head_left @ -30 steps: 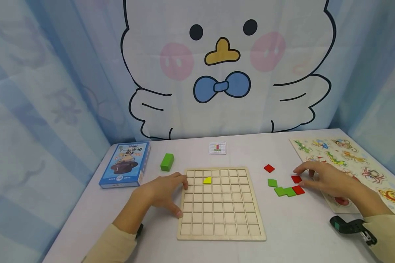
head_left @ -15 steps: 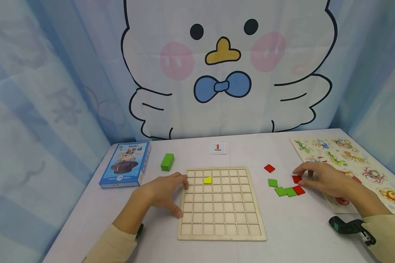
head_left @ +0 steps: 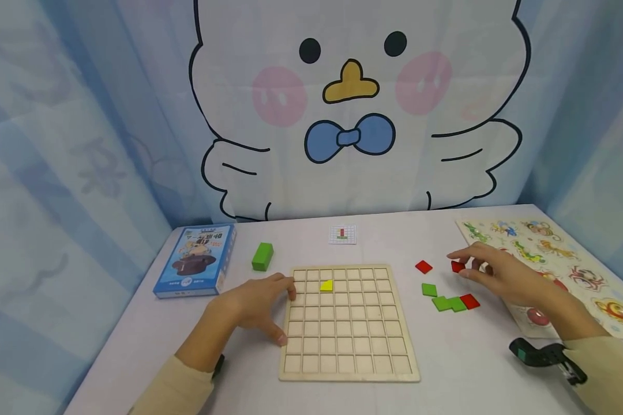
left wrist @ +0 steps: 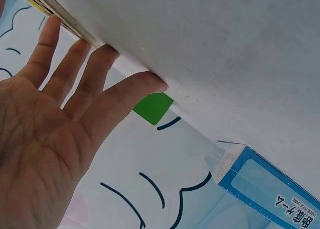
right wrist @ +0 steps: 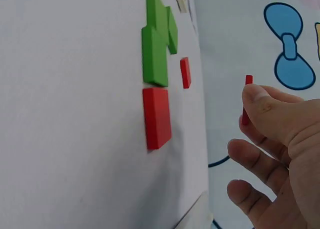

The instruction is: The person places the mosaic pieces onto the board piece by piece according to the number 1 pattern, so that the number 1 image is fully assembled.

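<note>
My right hand [head_left: 514, 276] pinches a red square tile [head_left: 457, 266] between thumb and fingers, held above the table. In the right wrist view the held red tile [right wrist: 247, 101] shows edge-on at the thumb tip, and the other fingers curve loosely. My left hand [head_left: 262, 305] rests with spread fingers and thumb against the left edge of a wooden grid board [head_left: 350, 328]. One yellow piece [head_left: 326, 285] sits in a cell near the board's upper left. Right of the board lie several loose tiles, among them a green tile [head_left: 429, 290] and a red tile [head_left: 423, 267].
A small pattern card [head_left: 342, 234] lies behind the board. At the back left are a blue game box [head_left: 194, 259] and a green block [head_left: 262, 256]. A picture board [head_left: 550, 253] with animal drawings lies on the right, partly under the right forearm. A printed curtain hangs behind the table.
My right hand has lifted the red tile from the table and moved it slightly left and away from me. The left hand stays at the board's edge.
</note>
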The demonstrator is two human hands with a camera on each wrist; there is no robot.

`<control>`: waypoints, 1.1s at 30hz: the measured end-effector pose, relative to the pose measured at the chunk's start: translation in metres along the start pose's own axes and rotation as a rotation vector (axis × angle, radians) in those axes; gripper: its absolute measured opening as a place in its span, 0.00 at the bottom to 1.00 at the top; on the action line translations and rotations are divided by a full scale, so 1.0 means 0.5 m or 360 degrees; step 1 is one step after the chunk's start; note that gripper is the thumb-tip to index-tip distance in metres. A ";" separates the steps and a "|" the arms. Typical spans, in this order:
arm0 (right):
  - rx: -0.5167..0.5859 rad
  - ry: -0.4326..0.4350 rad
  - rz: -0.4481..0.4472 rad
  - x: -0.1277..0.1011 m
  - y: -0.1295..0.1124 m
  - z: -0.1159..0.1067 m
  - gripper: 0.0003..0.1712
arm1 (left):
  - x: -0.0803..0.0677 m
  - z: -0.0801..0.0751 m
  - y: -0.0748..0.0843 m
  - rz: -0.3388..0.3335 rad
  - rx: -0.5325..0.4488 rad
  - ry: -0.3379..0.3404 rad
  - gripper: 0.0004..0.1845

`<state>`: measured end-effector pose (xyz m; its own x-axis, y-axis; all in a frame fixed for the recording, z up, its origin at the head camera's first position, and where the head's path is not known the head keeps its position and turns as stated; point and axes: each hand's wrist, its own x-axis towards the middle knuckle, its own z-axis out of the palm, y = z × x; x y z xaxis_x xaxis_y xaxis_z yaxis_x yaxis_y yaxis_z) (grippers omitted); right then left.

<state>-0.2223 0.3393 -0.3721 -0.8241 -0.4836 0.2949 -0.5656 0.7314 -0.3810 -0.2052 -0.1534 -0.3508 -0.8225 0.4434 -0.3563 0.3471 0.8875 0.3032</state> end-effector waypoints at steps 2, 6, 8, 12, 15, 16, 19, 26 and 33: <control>0.0033 0.0029 -0.0025 0.006 -0.011 -0.003 0.21 | 0.000 -0.001 0.002 -0.0003 0.0003 -0.0002 0.38; 0.0097 0.0037 -0.0050 0.022 -0.035 -0.004 0.21 | -0.001 -0.002 0.002 -0.0012 0.0004 -0.0002 0.37; 0.0129 0.0021 -0.0057 0.031 -0.046 -0.003 0.20 | -0.002 -0.001 0.000 -0.0019 0.0005 0.0001 0.37; 0.0165 0.0011 -0.0075 0.046 -0.062 -0.002 0.19 | -0.003 -0.003 -0.002 -0.0022 0.0001 0.0001 0.37; 0.0180 0.0033 -0.0089 0.053 -0.066 -0.003 0.19 | 0.000 -0.005 0.001 -0.0008 -0.0003 -0.0003 0.37; 0.0186 0.0040 -0.0094 0.055 -0.066 -0.002 0.19 | 0.001 -0.006 0.002 -0.0005 -0.0002 -0.0005 0.37; 0.0215 0.0049 -0.0112 0.063 -0.067 0.001 0.18 | 0.004 -0.006 0.004 -0.0011 -0.0001 -0.0007 0.38; 0.0308 0.0064 -0.0142 0.080 -0.074 0.011 0.19 | 0.010 -0.005 0.010 0.0015 -0.0006 -0.0012 0.37; 0.0447 0.0026 -0.0194 0.109 -0.097 0.029 0.19 | 0.005 0.000 0.009 -0.0024 0.0010 -0.0025 0.37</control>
<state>-0.2402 0.2703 -0.3502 -0.7502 -0.5504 0.3663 -0.6488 0.5059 -0.5685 -0.2055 -0.1481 -0.3504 -0.8207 0.4317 -0.3744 0.3375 0.8949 0.2920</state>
